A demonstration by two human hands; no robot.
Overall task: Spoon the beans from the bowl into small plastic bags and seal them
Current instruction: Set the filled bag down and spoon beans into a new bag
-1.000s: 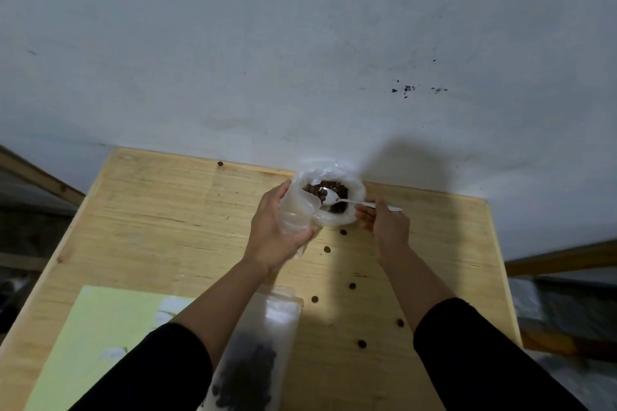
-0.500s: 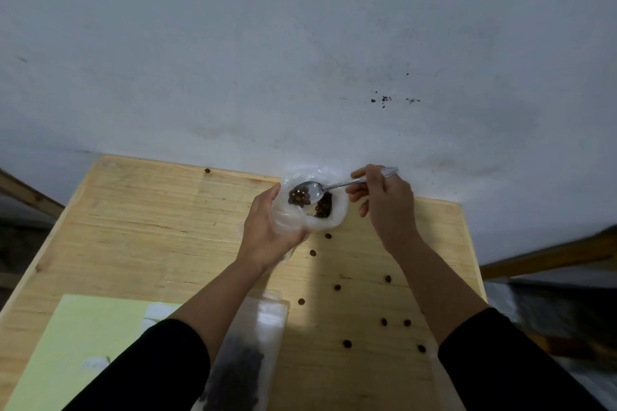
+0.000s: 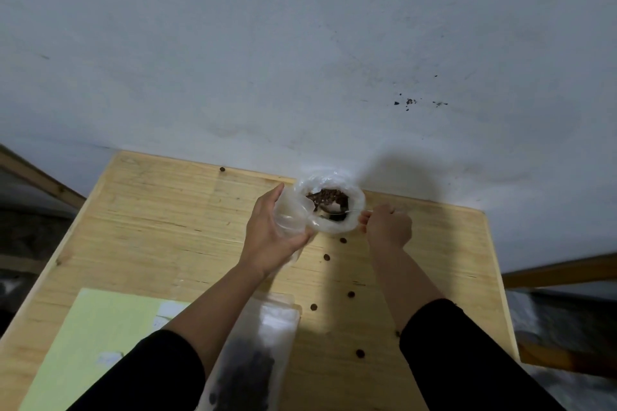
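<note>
A clear plastic-lined bowl [image 3: 354,220] with brown beans [image 3: 325,197] inside stands at the far edge of the wooden table [image 3: 167,230]. My left hand [image 3: 270,237] grips a small clear plastic bag [image 3: 292,222] against the bowl's left side. My right hand [image 3: 389,227] holds the handle of a metal spoon [image 3: 334,212], whose head lies low inside the bowl. A filled clear bag of dark beans [image 3: 250,367] lies near the front edge between my arms.
Several loose beans [image 3: 326,257] are scattered over the table in front of the bowl and to the right. A pale green sheet [image 3: 96,337] covers the front left. A grey wall rises right behind the table. Wooden rails run off both sides.
The spoon, held raised with beans over the bag half a second ago, is now down inside the bowl. My right hand dropped lower beside the bowl. My left hand still holds the bag.
</note>
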